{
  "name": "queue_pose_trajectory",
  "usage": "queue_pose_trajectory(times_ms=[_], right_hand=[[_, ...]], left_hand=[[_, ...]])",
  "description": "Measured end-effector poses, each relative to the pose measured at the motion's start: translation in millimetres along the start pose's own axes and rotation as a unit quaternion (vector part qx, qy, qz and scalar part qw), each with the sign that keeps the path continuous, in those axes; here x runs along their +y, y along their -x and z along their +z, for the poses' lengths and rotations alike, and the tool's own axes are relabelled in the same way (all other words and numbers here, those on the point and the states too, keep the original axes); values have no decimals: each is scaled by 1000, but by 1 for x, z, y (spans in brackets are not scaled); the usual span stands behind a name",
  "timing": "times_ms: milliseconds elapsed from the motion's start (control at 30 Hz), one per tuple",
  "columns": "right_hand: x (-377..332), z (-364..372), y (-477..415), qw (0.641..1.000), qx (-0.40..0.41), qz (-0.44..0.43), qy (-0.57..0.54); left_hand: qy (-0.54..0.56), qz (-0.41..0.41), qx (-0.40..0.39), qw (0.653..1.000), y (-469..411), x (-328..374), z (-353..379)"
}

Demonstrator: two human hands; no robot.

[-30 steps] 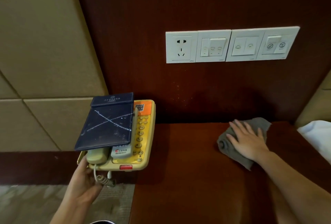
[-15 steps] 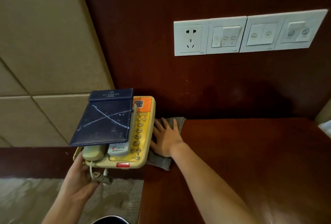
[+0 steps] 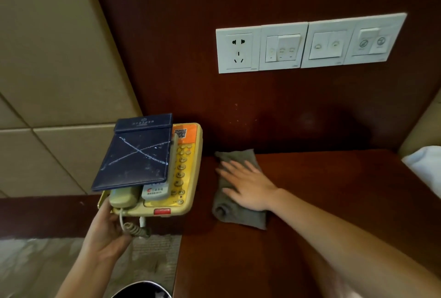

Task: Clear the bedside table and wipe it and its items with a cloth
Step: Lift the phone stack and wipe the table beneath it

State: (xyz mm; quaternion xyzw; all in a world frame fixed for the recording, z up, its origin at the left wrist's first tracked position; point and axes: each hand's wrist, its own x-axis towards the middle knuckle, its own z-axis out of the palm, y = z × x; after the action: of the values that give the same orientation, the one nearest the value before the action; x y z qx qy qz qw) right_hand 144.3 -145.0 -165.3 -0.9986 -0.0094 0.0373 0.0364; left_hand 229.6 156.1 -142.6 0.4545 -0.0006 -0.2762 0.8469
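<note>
Left grip [image 3: 105, 231]: curled under the near left corner of the telephone [image 3: 188, 166], holding it up.
Telephone: yellow, just off the bench's [image 3: 334, 202] left edge; blue folder [image 3: 136, 154] and grey remote [image 3: 160, 188] lie on it.
Cloth [image 3: 238, 216]: grey, on the bench's left part.
Right grip [image 3: 248, 185]: flat, fingers spread straight, pressing the cloth.

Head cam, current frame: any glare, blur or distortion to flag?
Head view: wide-angle bend skews the switch panel; soft sheen on the table top; white bedding at right nearly blown out; telephone in left hand and right hand on cloth are sharp.
</note>
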Motion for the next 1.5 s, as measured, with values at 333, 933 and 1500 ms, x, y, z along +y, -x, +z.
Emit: queue_pose_trajectory(times_ms=[333,933,1500], right_hand=[[160,-30,173,981,14,186,60],[-37,-57,3,629,25,233,-741],[-3,-46,28,627,34,267,-731]], left_hand=[[25,-3,40,999,1,-17,17],[10,-83,72,994,-8,-44,47],[-126,-108,20,986,-11,-58,56]])
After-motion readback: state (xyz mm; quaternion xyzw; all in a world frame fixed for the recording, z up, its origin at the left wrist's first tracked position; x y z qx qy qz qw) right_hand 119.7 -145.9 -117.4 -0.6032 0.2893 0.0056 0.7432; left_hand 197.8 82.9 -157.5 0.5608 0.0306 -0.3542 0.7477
